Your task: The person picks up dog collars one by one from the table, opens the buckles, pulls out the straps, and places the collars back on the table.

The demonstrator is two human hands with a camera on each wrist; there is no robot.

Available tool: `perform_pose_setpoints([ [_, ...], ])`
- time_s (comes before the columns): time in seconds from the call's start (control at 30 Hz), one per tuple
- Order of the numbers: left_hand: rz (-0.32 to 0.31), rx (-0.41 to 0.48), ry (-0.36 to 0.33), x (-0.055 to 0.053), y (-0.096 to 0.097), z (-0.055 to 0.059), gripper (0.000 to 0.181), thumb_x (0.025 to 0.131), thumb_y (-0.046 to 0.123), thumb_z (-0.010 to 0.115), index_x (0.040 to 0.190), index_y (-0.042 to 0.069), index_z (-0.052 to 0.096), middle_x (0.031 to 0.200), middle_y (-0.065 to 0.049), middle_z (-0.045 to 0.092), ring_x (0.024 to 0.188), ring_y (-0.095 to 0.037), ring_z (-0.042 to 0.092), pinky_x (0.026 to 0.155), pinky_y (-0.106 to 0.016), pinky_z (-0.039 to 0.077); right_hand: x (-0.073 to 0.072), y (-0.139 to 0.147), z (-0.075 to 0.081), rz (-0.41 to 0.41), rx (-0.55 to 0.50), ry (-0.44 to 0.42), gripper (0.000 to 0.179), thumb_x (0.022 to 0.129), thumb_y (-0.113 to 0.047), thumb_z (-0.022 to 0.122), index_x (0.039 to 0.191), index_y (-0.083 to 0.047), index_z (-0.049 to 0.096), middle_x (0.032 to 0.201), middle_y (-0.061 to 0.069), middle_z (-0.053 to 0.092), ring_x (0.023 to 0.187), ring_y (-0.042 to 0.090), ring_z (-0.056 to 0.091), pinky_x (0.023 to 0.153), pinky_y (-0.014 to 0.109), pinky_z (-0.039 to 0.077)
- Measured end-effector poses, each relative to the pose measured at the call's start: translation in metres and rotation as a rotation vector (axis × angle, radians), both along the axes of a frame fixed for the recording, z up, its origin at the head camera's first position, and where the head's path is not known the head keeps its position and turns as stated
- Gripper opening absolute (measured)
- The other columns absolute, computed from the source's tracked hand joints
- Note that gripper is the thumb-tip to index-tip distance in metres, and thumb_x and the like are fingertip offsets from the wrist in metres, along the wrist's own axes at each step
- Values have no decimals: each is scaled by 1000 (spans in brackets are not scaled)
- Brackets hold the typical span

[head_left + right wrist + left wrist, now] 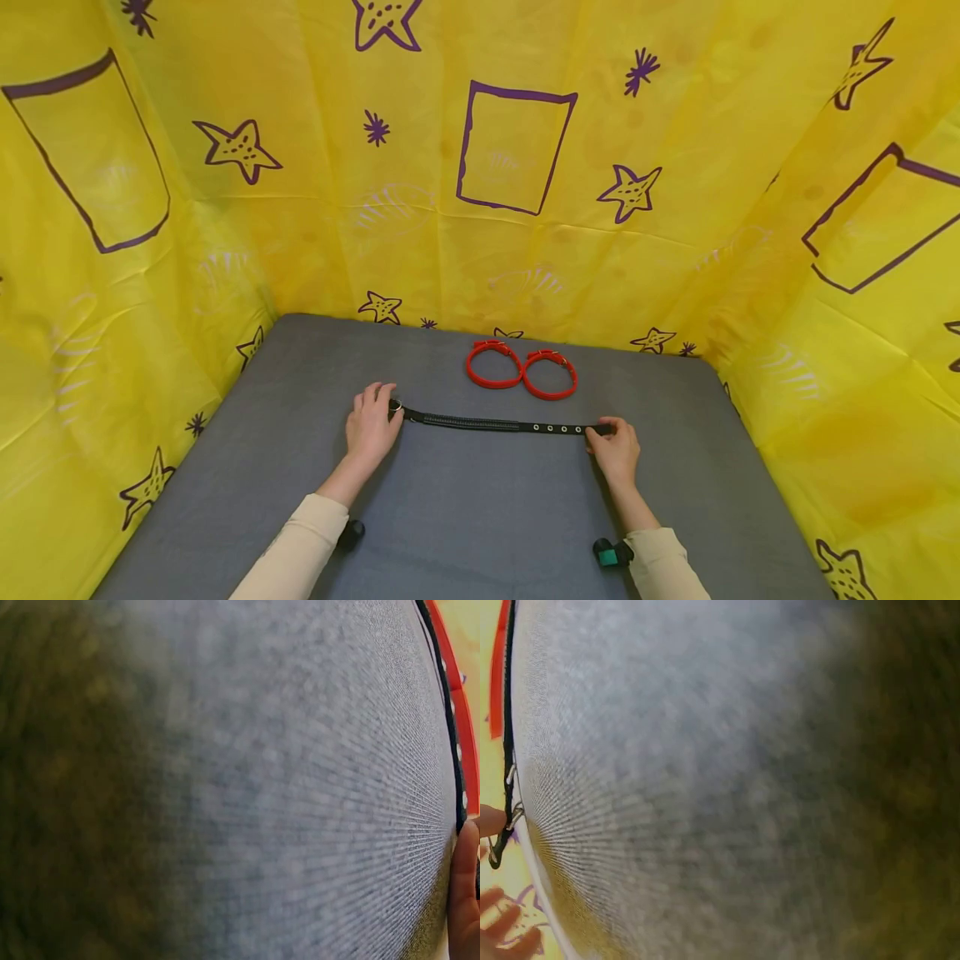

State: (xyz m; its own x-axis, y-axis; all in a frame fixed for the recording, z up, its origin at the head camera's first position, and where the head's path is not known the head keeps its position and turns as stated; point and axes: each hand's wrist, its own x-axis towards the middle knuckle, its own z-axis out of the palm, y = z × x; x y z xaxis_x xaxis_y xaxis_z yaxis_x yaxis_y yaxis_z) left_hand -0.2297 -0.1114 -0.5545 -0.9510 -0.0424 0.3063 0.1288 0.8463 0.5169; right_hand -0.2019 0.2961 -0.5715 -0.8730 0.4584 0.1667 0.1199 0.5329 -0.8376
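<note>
A black collar [472, 423] is stretched nearly straight from side to side, with a padded middle, a buckle end at the left and metal eyelets toward the right. My left hand [370, 419] pinches the buckle end, where a metal ring shows beside the thumb. At the other tip, my right hand [617, 450] grips the strap between thumb and fingers. The left wrist view shows the collar [508, 712] edge-on with fingers [490, 821] at its hardware. In the right wrist view a thumb [465, 862] presses against the eyelet end.
Two red collars [493, 384], buckled into rings, lie side by side behind the black one. Everything rests on a grey cloth-covered table [480, 517]. Yellow curtains [420, 258] with purple drawings enclose its back and both sides. Dark wrist devices [606, 553] sit below both hands.
</note>
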Motion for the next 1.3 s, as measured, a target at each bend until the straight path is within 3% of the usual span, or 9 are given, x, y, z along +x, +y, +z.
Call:
perform_pose_setpoints([
  [0.07, -65, -56, 107, -1, 1, -1, 29, 85, 8, 73, 113, 8, 66, 129, -18, 55, 118, -39, 48, 84, -58, 45, 0, 0, 0, 2, 42, 30, 27, 78, -3, 75, 102, 5, 64, 99, 24, 54, 51, 8, 61, 51, 20, 50],
  [0.17, -162, -146, 281, -3, 1, -4, 18, 79, -3, 73, 93, 8, 71, 116, -16, 63, 113, -36, 54, 88, -56, 45, 0, 0, 0, 1, 141, 102, 28, 74, -2, 78, 98, 6, 67, 95, 25, 57, 69, 25, 63, 68, 34, 51],
  [0.23, -211, -198, 371, -4, 2, -6, 16, 75, -7, 70, 82, 7, 72, 103, -12, 67, 105, -33, 58, 91, -56, 44, -1, 0, -1, 15, 214, 156, 28, 71, 0, 79, 96, 6, 68, 95, 26, 60, 85, 36, 59, 80, 45, 44],
  [0.37, -274, -276, 441, -3, 4, -6, 15, 72, -10, 68, 73, 4, 72, 82, -8, 68, 87, -30, 60, 87, -49, 48, -3, 1, -3, 86, 320, 235, 24, 69, 5, 79, 91, 7, 70, 98, 25, 63, 98, 46, 51, 90, 53, 35],
  [0.53, -296, -299, 359, 3, 7, -3, 11, 71, -8, 72, 77, 1, 72, 79, -9, 68, 79, -28, 61, 73, -39, 52, -1, -1, 1, 168, 428, 269, 15, 71, 9, 77, 85, 6, 73, 95, 22, 65, 94, 44, 54, 87, 51, 41],
  [0.8, -255, -166, 141, 10, 6, 0, 16, 77, -3, 73, 93, -1, 71, 95, -14, 69, 91, -33, 62, 67, -48, 55, 2, -1, 5, 177, 429, 166, 12, 78, 2, 76, 89, 5, 74, 95, 22, 68, 90, 42, 59, 83, 52, 45],
  [1.13, -305, -110, 146, 6, 1, -1, 17, 73, -6, 75, 87, 0, 67, 85, -14, 66, 75, -35, 61, 67, -48, 53, 2, -1, 5, 184, 447, 102, 12, 80, -1, 74, 91, 4, 73, 97, 22, 68, 92, 43, 60, 83, 53, 46],
  [1.3, -307, -81, 106, 6, 1, 1, 20, 73, -4, 77, 90, -1, 68, 87, -14, 66, 76, -37, 61, 70, -50, 52, 1, 0, 4, 177, 434, 94, 12, 80, -1, 74, 92, 3, 73, 98, 21, 67, 93, 43, 59, 84, 53, 46],
])
